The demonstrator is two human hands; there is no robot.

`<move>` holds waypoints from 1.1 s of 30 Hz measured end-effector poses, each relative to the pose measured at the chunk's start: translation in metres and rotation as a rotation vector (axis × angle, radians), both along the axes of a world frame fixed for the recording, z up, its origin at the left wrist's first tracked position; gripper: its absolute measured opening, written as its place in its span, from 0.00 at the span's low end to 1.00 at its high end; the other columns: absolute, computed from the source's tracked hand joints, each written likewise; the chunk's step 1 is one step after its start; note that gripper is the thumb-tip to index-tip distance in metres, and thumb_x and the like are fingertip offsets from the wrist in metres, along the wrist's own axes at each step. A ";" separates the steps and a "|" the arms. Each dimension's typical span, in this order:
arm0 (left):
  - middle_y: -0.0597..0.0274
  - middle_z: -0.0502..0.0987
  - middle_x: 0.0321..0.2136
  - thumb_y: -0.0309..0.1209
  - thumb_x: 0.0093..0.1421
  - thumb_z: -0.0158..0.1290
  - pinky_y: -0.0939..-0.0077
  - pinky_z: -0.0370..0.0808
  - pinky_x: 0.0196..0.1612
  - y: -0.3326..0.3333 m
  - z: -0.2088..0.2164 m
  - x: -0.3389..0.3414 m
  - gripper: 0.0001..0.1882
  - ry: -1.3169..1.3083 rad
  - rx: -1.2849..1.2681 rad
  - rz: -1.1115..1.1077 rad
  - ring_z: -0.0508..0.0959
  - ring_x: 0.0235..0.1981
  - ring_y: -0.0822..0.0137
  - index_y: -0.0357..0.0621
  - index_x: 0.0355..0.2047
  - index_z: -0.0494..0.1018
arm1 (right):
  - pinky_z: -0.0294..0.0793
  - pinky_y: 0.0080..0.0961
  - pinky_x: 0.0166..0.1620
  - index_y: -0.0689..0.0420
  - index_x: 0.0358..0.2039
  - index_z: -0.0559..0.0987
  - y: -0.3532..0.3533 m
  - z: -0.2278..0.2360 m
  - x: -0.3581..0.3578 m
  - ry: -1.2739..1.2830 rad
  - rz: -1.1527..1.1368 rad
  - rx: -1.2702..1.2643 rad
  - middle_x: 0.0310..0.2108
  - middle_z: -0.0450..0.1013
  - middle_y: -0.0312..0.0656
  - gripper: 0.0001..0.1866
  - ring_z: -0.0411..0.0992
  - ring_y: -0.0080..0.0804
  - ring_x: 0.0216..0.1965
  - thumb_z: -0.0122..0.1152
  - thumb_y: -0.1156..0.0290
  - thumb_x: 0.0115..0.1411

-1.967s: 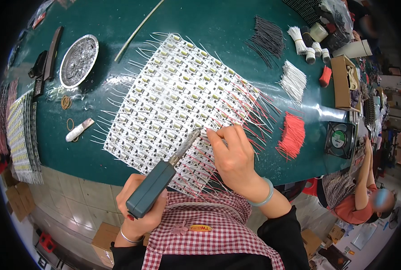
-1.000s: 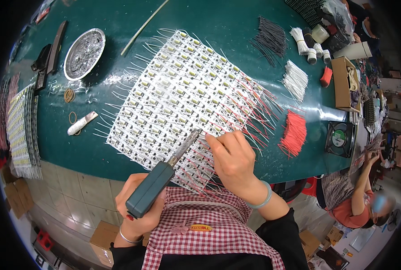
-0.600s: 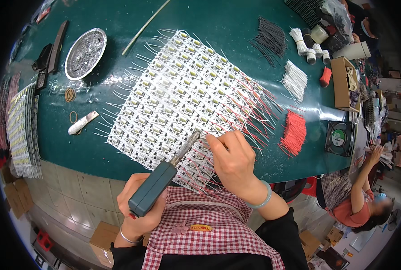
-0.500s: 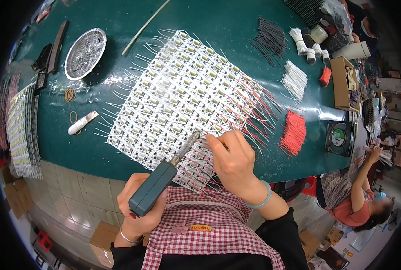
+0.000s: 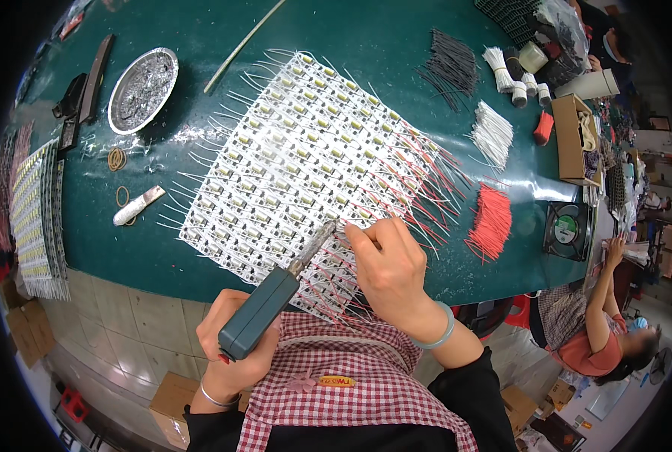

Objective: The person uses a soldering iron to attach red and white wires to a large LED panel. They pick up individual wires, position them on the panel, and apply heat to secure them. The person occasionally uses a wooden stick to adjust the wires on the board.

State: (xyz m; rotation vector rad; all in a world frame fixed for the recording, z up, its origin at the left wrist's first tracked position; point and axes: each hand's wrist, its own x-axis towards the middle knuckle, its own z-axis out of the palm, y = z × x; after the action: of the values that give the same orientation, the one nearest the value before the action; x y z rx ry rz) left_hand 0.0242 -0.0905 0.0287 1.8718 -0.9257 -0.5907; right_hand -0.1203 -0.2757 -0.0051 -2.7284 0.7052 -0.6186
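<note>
A sheet of white circuit boards (image 5: 275, 166) lies tilted on the table, with yellow parts in rows, white wires along its left edge and red and white wires along its right. My left hand (image 5: 234, 335) is wrapped around the dark green handle of a soldering iron (image 5: 259, 315). The iron's metal tip points up and right and reaches the boards near their lower middle. Just right of that tip, my right hand (image 5: 390, 260) is closed in a pinch over the boards. What its fingertips grip is too small to make out.
Bundles of red wires (image 5: 490, 222), white wires (image 5: 492, 134) and black wires (image 5: 452, 64) lie to the right, near a small fan (image 5: 567, 231). At left are a metal bowl of scraps (image 5: 143, 90), a whitish stick (image 5: 140, 206) and stacked boards (image 5: 40, 218). A co-worker (image 5: 596, 339) sits at right.
The iron has shifted very slightly, its tip staying at nearly the same spot. My right hand holds its place. The co-worker's arms at right have moved a little up.
</note>
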 end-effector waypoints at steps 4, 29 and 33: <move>0.54 0.78 0.27 0.16 0.45 0.64 0.70 0.75 0.30 0.003 0.002 0.005 0.10 -0.050 0.010 -0.037 0.79 0.27 0.57 0.32 0.30 0.79 | 0.68 0.27 0.28 0.60 0.39 0.80 0.002 -0.001 0.003 -0.005 0.001 -0.002 0.27 0.65 0.38 0.15 0.67 0.33 0.29 0.62 0.79 0.47; 0.52 0.84 0.39 0.33 0.60 0.64 0.67 0.77 0.44 0.028 -0.012 0.004 0.18 -0.436 0.286 -0.190 0.83 0.40 0.63 0.32 0.46 0.79 | 0.69 0.29 0.30 0.60 0.36 0.78 0.002 -0.011 -0.003 -0.200 -0.054 0.010 0.26 0.61 0.40 0.12 0.67 0.35 0.30 0.61 0.78 0.48; 0.52 0.83 0.40 0.34 0.62 0.63 0.64 0.77 0.46 0.005 0.009 -0.011 0.18 0.160 0.228 0.097 0.83 0.41 0.61 0.34 0.47 0.79 | 0.69 0.29 0.30 0.59 0.35 0.77 0.000 -0.015 -0.006 -0.189 -0.070 0.005 0.26 0.61 0.40 0.11 0.67 0.34 0.29 0.61 0.77 0.48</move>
State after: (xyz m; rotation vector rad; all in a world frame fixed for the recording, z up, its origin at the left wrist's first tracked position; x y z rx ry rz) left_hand 0.0135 -0.0859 0.0379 2.0251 -0.6819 -0.8011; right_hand -0.1259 -0.2757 -0.0197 -2.6059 0.7559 -0.8751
